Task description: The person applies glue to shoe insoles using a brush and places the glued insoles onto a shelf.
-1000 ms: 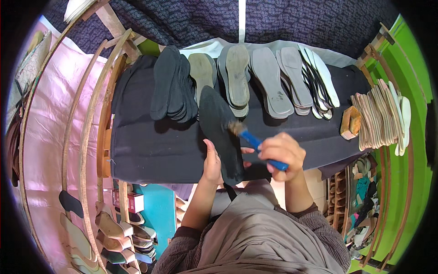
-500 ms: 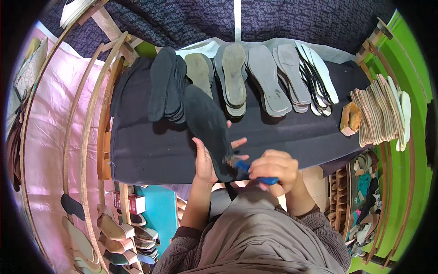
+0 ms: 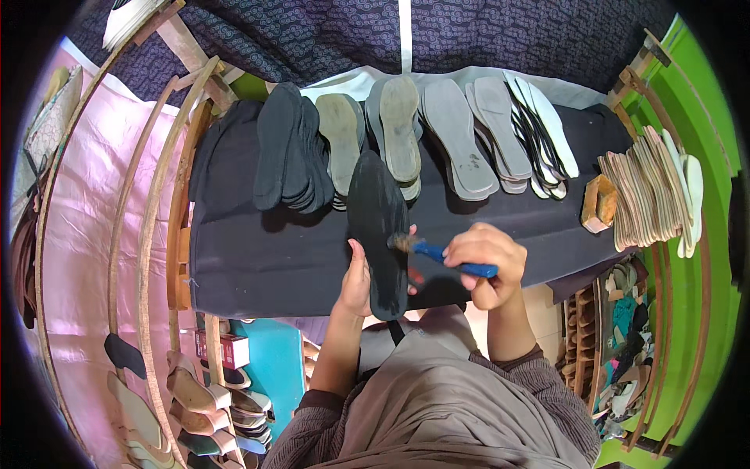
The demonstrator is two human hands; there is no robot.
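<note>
My left hand (image 3: 357,283) holds a long black shoe insole (image 3: 378,219) nearly upright over the front of the table. Its thumb lies along the insole's left edge, and the fingertips show past the right edge. A blue-handled brush (image 3: 432,251) is gripped in my right hand (image 3: 488,259), fingers closed round the handle. The brush's brownish bristles touch the right edge of the insole around mid-length. The insole's lower part looks darker and shinier than its upper part. Behind its tip lies a stack of grey insoles (image 3: 341,141), partly covered.
The table wears a dark cloth (image 3: 258,258). Black insoles (image 3: 277,148), grey insoles (image 3: 453,141) and white pieces (image 3: 551,125) lie in piles along the back. On the right stand a brown-stained container (image 3: 599,205) and a row of beige soles (image 3: 644,195). Wooden rails (image 3: 152,227) flank the left side.
The insole has swung from leaning left to nearly upright and moved a little right. The brush has gone farther up along it, my right hand shifting right and slightly away from me.
</note>
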